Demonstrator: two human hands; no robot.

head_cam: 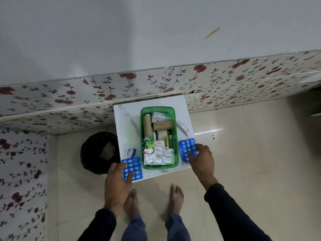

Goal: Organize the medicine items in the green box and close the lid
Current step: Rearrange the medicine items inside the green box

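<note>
Green box [159,110], lid off, filled with medicine items, centred on white worktop [126,122] between both grips. Left grip [118,181] spread open, fingers on blue blister pack [134,165]. Right grip [203,159] likewise on second blue blister pack [186,146]. Tube [182,128] beyond right grip.

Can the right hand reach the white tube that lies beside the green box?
Probably yes. The right hand rests on a blue blister pack, and the white tube lies just beyond it, with nothing between them.
</note>
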